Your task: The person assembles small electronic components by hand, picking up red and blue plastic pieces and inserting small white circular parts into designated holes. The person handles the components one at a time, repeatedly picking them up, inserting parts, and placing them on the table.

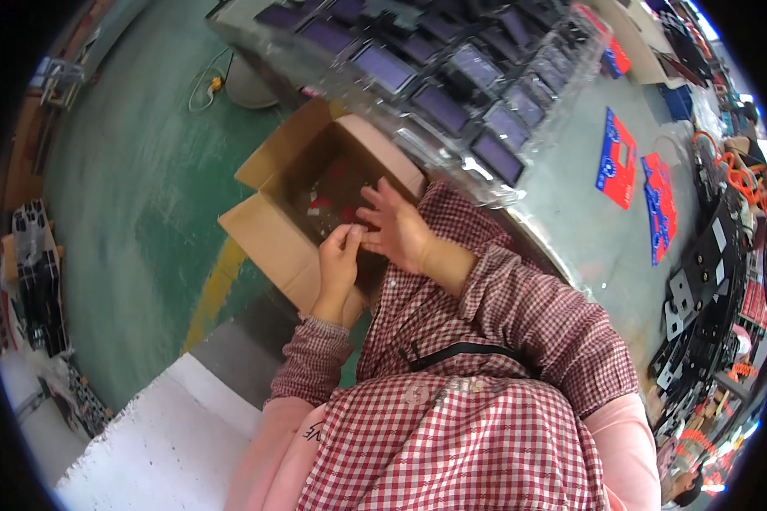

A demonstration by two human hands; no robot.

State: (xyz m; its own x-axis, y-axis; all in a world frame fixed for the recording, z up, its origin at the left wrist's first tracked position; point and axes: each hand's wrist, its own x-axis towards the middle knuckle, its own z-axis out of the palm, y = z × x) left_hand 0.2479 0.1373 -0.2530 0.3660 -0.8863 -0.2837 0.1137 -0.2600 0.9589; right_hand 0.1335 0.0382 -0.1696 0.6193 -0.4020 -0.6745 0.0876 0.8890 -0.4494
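Observation:
My left hand (pixel 339 266) is over an open cardboard box (pixel 269 226), its thumb and forefinger pinched together. The pinch meets the lower fingers of my right hand (pixel 400 228); anything between those fingertips is too small to make out. My right hand has its fingers spread, palm partly turned up, and grips nothing visible. Below both hands, small red and white scraps (pixel 320 203) lie on the bottom of the box. My forearms hide the near side of the box.
To the right stands a grey table (pixel 562 217) with clear plastic trays of dark rectangular screen-like parts (pixel 440 106) at its left edge. Red and blue printed sheets (pixel 619 162) lie farther right. A white surface (pixel 171 426) is at lower left. A cable (pixel 205 89) lies on the green floor.

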